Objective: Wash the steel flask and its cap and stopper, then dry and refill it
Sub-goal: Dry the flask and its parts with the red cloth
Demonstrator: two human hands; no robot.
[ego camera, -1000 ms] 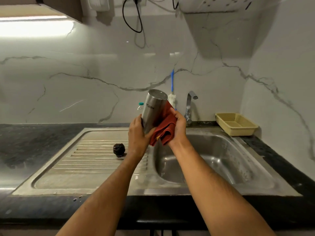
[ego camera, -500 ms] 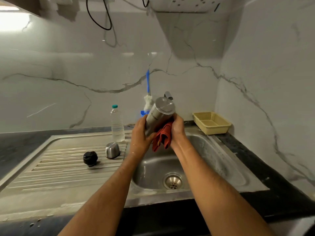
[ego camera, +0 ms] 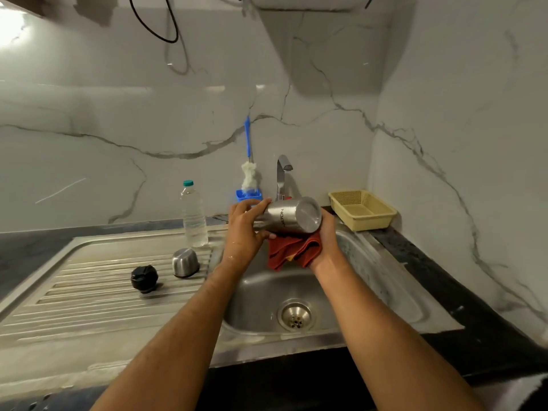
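The steel flask [ego camera: 289,216] lies almost on its side above the sink basin [ego camera: 370,280], its flat base turned toward me and to the right. My left hand [ego camera: 244,229] grips the flask near its mouth end. My right hand [ego camera: 326,235] holds a red cloth [ego camera: 292,252] cupped under the flask's lower side. On the draining board [ego camera: 89,280], the steel cap [ego camera: 185,262] stands mouth down. The black stopper [ego camera: 144,278] sits to its left.
A clear water bottle with a teal cap [ego camera: 193,215] stands at the back of the draining board. Behind the hands are the tap [ego camera: 281,176] and a blue-handled bottle brush [ego camera: 248,170] in a blue holder. A yellow basket [ego camera: 362,209] sits at the back right corner.
The flask has tipped from nearly upright to almost horizontal, base now toward me. The cloth has moved from its side to underneath. The view has swung right, over the sink basin.
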